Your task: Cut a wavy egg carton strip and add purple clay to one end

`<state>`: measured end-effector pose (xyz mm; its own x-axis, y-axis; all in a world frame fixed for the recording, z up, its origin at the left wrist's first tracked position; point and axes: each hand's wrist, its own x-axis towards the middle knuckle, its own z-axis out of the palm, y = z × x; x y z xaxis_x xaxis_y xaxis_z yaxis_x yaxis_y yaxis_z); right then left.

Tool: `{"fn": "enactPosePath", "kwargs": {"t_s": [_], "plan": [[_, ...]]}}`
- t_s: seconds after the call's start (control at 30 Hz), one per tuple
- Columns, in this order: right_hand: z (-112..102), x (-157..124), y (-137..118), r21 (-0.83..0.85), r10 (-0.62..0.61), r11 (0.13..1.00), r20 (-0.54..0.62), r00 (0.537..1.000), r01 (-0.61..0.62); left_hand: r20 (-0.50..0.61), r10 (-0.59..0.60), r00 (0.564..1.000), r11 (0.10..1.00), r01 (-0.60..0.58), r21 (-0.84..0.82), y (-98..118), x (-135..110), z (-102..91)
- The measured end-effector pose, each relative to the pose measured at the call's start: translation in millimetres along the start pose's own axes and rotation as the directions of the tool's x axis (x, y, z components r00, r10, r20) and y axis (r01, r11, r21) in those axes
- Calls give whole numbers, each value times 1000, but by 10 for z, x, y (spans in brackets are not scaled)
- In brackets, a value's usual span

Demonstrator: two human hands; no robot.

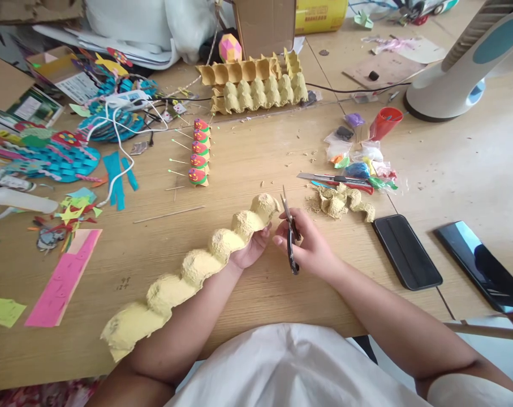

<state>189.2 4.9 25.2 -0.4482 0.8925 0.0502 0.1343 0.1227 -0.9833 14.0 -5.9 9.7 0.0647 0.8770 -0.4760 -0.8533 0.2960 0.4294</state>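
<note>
My left hand [253, 249] is closed on a long strip of yellow egg carton [197, 267], a row of several joined cups with domes facing up. The strip slants from lower left to its far end near the middle, lying over my left forearm. In my right hand [311, 240] is a pair of small scissors [292, 249] with black handles, its blades pointing up and away. The blade tips are just right of the strip's far end. Whether they touch it I cannot tell. Cut carton scraps [335, 202] lie to the right of the scissors.
Several painted caterpillar-like cups [199, 148] stand in a row beyond the strip. Egg carton pieces [260, 90] lie at the back. A utility knife [341, 178], bags of clay [358, 168] and a red cup [386, 123] are right. Two phones [407, 251] lie near my right forearm; pink paper [64, 280] is left.
</note>
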Motion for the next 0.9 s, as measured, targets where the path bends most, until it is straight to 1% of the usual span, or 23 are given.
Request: {"fn": "enactPosePath", "kwargs": {"t_s": [0.03, 0.1, 0.17, 0.23, 0.33, 0.43, 0.53, 0.6, 0.67, 0.73, 0.83, 0.9], "plan": [[27, -15, -3, 24, -23, 999, -29, 999, 24, 10, -6, 1000, 1000, 6, 27, -20, 6, -19], [63, -29, -18, 122, -31, 992, -118, 993, 45, 40, -28, 999, 998, 26, 61, -58, 12, -49], [70, -21, -39, 223, -2, 974, -207, 978, 49, 84, -67, 994, 995, 61, 74, -83, 12, -66], [58, -5, -62, 314, 48, 949, -253, 966, 35, 121, -116, 986, 991, 107, 78, -88, 11, -74], [40, 14, -82, 445, 122, 895, -239, 963, -3, 154, -176, 972, 982, 162, 96, -69, 6, -76], [37, 25, -71, 567, 159, 824, -197, 967, -20, 197, -225, 954, 969, 199, 145, -42, 1, -60], [30, 43, -48, 662, 199, 748, -164, 966, -42, 166, -253, 953, 960, 227, 163, -19, 1, -38], [17, 61, -38, 694, 222, 718, -157, 962, -52, 104, -256, 961, 957, 237, 169, -6, 3, -24], [3, 79, -30, 700, 226, 713, -166, 960, -47, 48, -242, 969, 956, 230, 181, 3, 0, 1], [-8, 95, -21, 678, 216, 734, -179, 960, -38, 24, -198, 980, 964, 191, 187, 10, -8, 44], [-23, 109, -10, 613, 193, 790, -201, 960, -31, 14, -99, 995, 980, 95, 176, 33, -18, 115], [-38, 117, -11, 579, 181, 815, -217, 959, -23, -16, -80, 997, 984, 81, 159, 73, -16, 132]]}}
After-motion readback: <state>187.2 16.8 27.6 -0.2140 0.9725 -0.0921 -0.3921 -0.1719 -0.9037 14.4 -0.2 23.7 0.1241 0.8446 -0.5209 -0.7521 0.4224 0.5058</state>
